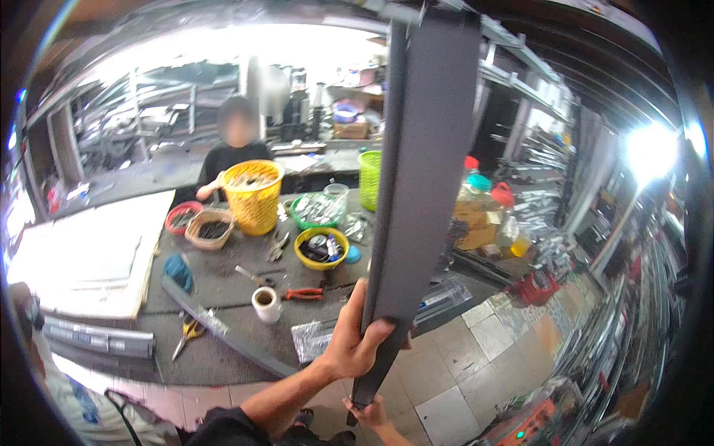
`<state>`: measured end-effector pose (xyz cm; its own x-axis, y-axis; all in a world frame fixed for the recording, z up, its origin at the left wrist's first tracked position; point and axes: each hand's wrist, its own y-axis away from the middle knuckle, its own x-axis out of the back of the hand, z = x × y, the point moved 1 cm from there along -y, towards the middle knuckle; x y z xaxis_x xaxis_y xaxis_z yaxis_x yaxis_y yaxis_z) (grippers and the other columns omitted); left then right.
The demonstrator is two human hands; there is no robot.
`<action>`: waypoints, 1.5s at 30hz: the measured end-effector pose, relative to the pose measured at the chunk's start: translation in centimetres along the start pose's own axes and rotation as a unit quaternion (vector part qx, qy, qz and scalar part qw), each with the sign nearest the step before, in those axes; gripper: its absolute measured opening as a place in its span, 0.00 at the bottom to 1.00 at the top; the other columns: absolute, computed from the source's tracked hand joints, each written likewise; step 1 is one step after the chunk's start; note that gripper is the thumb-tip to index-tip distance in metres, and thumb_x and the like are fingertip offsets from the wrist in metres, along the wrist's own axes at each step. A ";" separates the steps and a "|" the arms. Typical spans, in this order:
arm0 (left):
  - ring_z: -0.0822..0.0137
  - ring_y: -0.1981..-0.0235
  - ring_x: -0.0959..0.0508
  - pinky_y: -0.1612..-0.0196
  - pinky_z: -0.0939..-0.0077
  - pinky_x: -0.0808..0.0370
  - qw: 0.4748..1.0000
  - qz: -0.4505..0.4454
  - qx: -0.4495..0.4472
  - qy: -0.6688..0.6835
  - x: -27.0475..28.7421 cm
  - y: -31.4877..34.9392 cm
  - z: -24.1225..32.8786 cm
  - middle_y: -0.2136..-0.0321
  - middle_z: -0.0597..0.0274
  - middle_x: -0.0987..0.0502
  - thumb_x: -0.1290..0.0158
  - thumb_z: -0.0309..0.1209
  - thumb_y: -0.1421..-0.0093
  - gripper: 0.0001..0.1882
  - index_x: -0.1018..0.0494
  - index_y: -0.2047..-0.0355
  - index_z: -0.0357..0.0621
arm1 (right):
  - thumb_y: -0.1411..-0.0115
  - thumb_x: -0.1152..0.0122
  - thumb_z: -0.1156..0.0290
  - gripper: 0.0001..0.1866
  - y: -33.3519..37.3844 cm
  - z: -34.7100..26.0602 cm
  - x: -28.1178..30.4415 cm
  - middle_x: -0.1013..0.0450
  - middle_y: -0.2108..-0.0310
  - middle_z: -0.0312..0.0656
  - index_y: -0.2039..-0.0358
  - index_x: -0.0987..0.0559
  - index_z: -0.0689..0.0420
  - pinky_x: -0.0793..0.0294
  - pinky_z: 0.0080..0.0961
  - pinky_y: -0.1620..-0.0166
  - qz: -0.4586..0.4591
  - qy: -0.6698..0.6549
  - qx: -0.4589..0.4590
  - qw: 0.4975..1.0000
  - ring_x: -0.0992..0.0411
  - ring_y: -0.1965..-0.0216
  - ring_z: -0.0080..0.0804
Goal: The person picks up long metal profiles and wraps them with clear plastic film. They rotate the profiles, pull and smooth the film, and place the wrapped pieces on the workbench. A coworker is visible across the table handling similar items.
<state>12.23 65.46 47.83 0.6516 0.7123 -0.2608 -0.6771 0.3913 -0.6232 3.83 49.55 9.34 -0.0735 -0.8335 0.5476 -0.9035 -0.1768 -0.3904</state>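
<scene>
A long dark grey metal profile (435,134) stands nearly upright in front of me, leaning a little to the right at its top. My left hand (355,343) is wrapped round its lower part, thumb on the near face and some fingers hidden behind it. Lower down, my right hand (370,411) grips the bottom end of the same profile. Close to my left hand on the worktable (230,301) lie a clear plastic packet (309,342), red-handled pliers (303,294) and a roll of tape (265,305).
Across the table a person (234,141) stands behind a tall yellow basket (254,201). Bowls of small parts, including a yellow bowl (321,249), sit there. Scissors (187,334) and a grey strip (223,327) lie nearer. Metal lengths (625,320) crowd the right side beyond the tiled floor (461,372).
</scene>
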 end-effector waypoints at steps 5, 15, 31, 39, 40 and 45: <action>0.60 0.61 0.17 0.56 0.62 0.18 0.999 -0.006 0.051 -0.005 1.6 3.3 -5.9 0.58 0.47 0.24 0.54 0.36 0.27 0.21 0.47 0.43 0.37 | 0.43 0.27 0.51 0.24 1.7 0.4 -1.4 0.20 0.65 0.49 0.61 0.22 0.59 0.22 0.40 0.60 -0.033 0.034 -0.101 0.994 0.20 0.63 0.45; 0.56 0.58 0.18 0.53 0.58 0.20 0.977 -0.038 0.054 -0.204 6.4 8.6 -12.4 0.56 0.45 0.24 0.60 0.34 0.28 0.18 0.41 0.45 0.33 | 0.34 0.37 0.50 0.27 -9.1 -14.7 16.8 0.22 0.49 0.51 0.47 0.24 0.62 0.25 0.37 0.44 -0.102 -0.025 -0.158 0.982 0.23 0.48 0.47; 0.50 0.58 0.26 0.51 0.55 0.29 0.941 -0.143 0.061 -0.301 8.4 11.3 -11.7 0.58 0.41 0.31 0.49 0.30 0.33 0.25 0.46 0.43 0.33 | 0.35 0.33 0.65 0.29 -22.9 -30.8 19.4 0.27 0.54 0.44 0.42 0.37 0.64 0.28 0.25 0.49 0.124 -0.343 0.060 0.929 0.29 0.52 0.23; 0.44 0.54 0.26 0.47 0.56 0.30 0.921 -0.179 0.217 -0.269 9.6 12.7 -12.9 0.55 0.38 0.32 0.48 0.31 0.33 0.29 0.48 0.40 0.31 | 0.37 0.35 0.67 0.23 -22.8 -29.1 17.5 0.25 0.60 0.48 0.49 0.35 0.63 0.25 0.31 0.55 0.179 -0.236 0.094 0.950 0.23 0.59 0.34; 0.44 0.54 0.26 0.47 0.56 0.29 0.914 -0.201 0.214 -0.281 9.8 12.9 -13.0 0.55 0.39 0.32 0.48 0.31 0.34 0.29 0.48 0.40 0.31 | 0.36 0.36 0.68 0.23 -22.6 -28.9 17.4 0.26 0.59 0.48 0.48 0.36 0.64 0.25 0.29 0.54 0.178 -0.195 0.095 0.960 0.24 0.59 0.31; 0.42 0.53 0.27 0.47 0.56 0.29 0.892 -0.239 0.228 -0.309 10.7 13.1 -12.8 0.55 0.37 0.31 0.49 0.28 0.36 0.27 0.46 0.42 0.29 | 0.36 0.38 0.71 0.22 -22.1 -28.2 16.8 0.28 0.55 0.48 0.50 0.39 0.63 0.27 0.26 0.52 0.139 -0.231 0.096 0.958 0.28 0.58 0.27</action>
<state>14.76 70.72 27.43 0.6854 0.5303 0.4990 -0.5326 0.8324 -0.1531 10.68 54.23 48.04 -0.0658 -0.9973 0.0335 -0.7788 0.0304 -0.6265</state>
